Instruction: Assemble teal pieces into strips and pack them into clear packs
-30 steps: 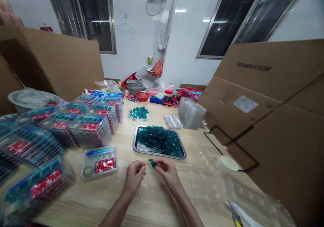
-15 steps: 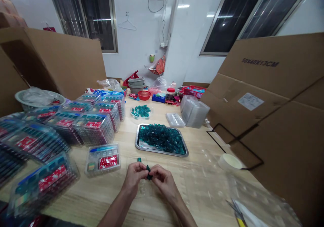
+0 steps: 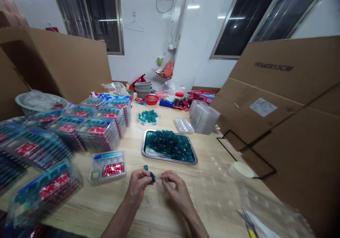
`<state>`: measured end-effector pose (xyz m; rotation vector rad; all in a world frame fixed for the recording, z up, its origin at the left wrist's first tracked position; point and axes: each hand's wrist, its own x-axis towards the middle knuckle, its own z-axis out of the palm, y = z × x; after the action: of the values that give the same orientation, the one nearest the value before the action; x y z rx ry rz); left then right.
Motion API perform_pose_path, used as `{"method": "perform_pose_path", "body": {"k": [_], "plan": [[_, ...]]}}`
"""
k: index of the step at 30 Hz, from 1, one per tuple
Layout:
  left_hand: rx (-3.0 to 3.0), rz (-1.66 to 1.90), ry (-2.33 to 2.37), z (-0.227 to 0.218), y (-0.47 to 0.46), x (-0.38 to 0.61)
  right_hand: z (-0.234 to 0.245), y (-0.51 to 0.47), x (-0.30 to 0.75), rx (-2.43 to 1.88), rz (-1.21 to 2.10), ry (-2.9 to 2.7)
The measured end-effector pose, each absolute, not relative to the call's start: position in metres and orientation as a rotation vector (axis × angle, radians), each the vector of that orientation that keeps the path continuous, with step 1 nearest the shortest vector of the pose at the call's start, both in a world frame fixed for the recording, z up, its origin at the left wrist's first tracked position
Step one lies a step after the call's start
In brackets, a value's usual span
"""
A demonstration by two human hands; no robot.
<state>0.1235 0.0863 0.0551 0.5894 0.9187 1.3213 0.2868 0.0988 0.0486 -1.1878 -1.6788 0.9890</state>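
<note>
Your wooden table [image 3: 212, 202] carries stacks of clear plastic packs [image 3: 99, 135] with red labels on your left, and a steel tray [image 3: 170, 159] heaped with teal pieces [image 3: 170, 145] sits just ahead of your hands. Your left hand [image 3: 137, 186] pinches one teal piece [image 3: 152, 177] between its fingers, while your curled right hand [image 3: 179, 190] grips a tiny teal bit [image 3: 166, 180]; a loose teal piece [image 3: 146, 167] lies on the table just beyond them.

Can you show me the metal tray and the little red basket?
Metal tray [image 3: 143, 144], head view, on its left rim.
Red plastic basket [image 3: 151, 100], head view, on its side.
</note>
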Motion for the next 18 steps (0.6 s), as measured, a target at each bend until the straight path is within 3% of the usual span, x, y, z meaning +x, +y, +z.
{"method": "perform_pose_path", "body": {"k": [5, 18], "plan": [[0.632, 1.316, 0.965, 0.051, 0.083, 0.127, 0.058, 0.099, 0.266, -1.094, 1.341, -1.514], [0.686, 1.335, 1.135, 0.048, 0.083, 0.119, 0.037, 0.107, 0.255, -1.008, 1.560, -1.246]]}}
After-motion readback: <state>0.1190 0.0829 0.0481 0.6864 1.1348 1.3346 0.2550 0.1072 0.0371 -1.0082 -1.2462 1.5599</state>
